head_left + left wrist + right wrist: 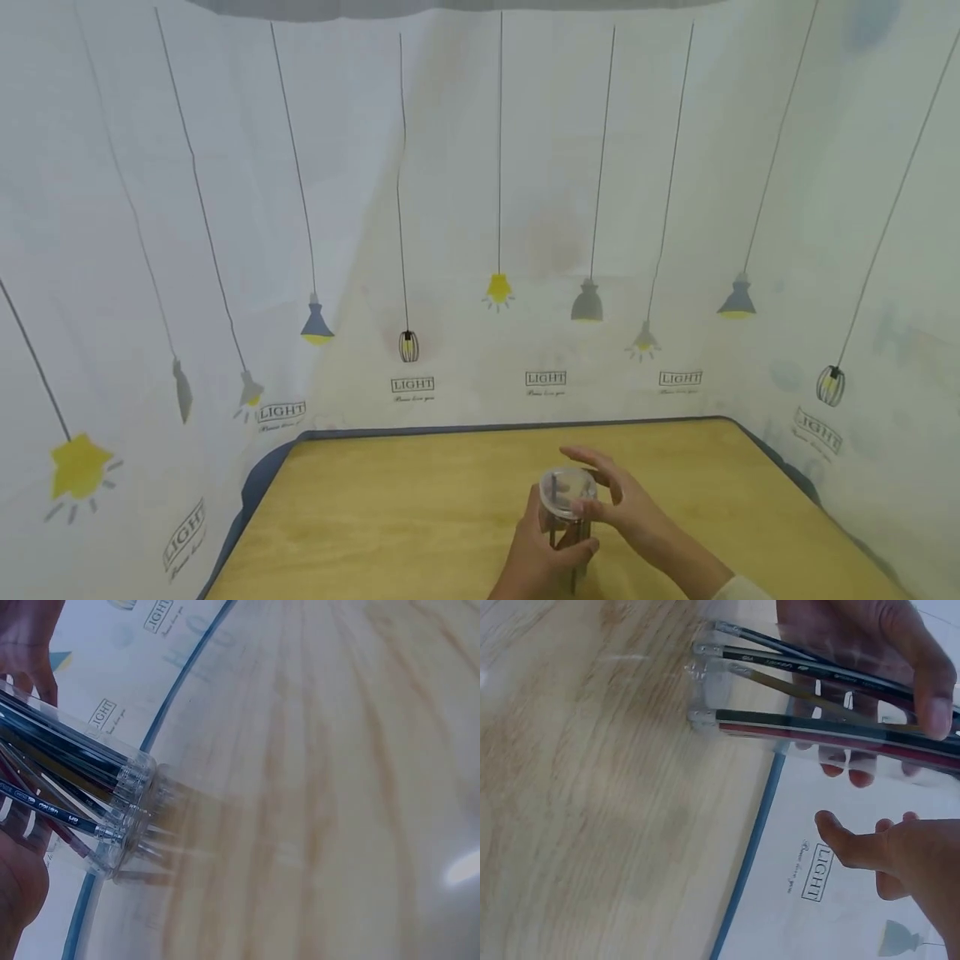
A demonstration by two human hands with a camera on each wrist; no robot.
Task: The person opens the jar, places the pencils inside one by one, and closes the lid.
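A clear round plastic jar [144, 817] stands upright over the table, holding several pencils [810, 724]. Dark, red and tan barrels show through its wall, their metal ends near the jar's base. Wrapped round the body, my left hand [542, 557] grips it, thumb in front and fingers behind; those fingers show through the plastic in the right wrist view. On top is a clear lid [567, 493] with a pale rim. My right hand [633, 508] holds this lid at its right side, thumb on the near edge, index finger raised beyond the far edge.
The jar is over the right half of a pale wooden table [390, 500] with a dark blue edge [465, 429]. White sheeting [480, 183] printed with hanging lamps and the word LIGHT encloses the back and both sides.
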